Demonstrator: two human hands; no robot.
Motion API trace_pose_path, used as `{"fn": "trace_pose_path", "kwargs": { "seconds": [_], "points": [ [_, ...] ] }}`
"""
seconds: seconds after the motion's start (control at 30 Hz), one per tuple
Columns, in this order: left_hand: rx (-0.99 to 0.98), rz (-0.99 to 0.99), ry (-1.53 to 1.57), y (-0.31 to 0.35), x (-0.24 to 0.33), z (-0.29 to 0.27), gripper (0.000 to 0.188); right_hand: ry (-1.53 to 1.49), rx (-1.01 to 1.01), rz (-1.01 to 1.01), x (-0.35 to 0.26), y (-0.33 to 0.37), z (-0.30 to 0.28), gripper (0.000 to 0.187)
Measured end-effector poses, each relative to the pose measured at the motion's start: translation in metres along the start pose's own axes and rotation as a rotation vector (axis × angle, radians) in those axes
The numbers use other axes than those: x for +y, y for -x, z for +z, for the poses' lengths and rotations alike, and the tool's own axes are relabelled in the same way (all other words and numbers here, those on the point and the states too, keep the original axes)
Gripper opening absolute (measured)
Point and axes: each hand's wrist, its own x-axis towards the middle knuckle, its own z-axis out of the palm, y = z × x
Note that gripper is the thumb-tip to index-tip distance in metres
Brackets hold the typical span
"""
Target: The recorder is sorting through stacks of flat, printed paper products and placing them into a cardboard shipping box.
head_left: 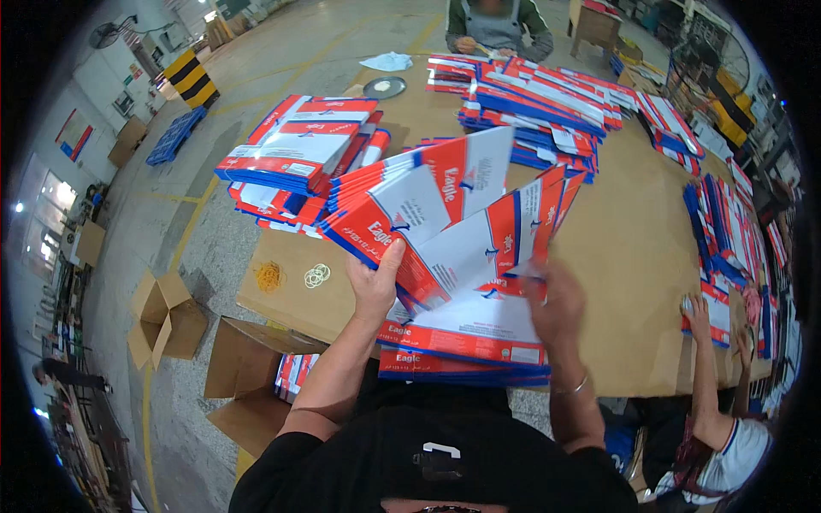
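My left hand [375, 282] grips the lower edge of a fanned bunch of flat red, white and blue packets [402, 218], lifted over the brown table [633, 248]. My right hand [556, 303] holds another fanned bunch of the same packets [505, 244] by its near edge. Both bunches hover above a flat stack of packets [466, 342] at the table's near edge, right in front of me.
More packet stacks lie at the left [299, 145], at the far side [539, 107] and along the right edge [727, 231]. Rubber bands [316, 275] lie on the near left corner. An open carton [256, 376] stands on the floor. One person's hand [697, 316] reaches in at right; another person sits at the far end [496, 26].
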Motion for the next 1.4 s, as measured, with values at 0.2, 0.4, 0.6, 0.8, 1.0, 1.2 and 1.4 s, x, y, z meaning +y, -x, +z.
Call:
{"fn": "trace_pose_path", "kwargs": {
  "seconds": [0.2, 0.4, 0.6, 0.8, 1.0, 1.2, 1.4],
  "points": [
    [-0.247, 0.045, 0.002, 0.006, 0.023, 0.029, 0.035, -0.442, 0.149, -0.309, -0.034, -0.103, -0.039, 0.025],
    [0.004, 0.016, 0.102, -0.025, 0.019, 0.019, 0.038, -0.387, 0.749, -0.424, -0.031, -0.102, -0.159, 0.019],
    [-0.067, 0.106, -0.129, -0.039, 0.012, 0.021, 0.040, -0.071, 0.462, -0.567, -0.086, -0.083, -0.190, 0.023],
    [-0.119, 0.144, -0.107, -0.037, 0.027, 0.045, 0.041, -0.071, -0.011, -0.721, -0.078, -0.117, -0.086, 0.030],
    [-0.125, 0.087, 0.070, -0.039, 0.024, 0.051, 0.035, -0.363, 0.049, -0.439, -0.045, -0.125, -0.014, 0.029],
    [-0.168, 0.123, 0.180, -0.043, 0.004, 0.039, 0.068, -0.122, 0.163, -0.622, -0.038, -0.111, 0.016, 0.034],
    [-0.375, -0.020, 0.068, -0.039, -0.050, 0.011, 0.077, 0.100, -0.098, -0.339, -0.034, -0.101, 0.026, 0.065]
  ]
}}
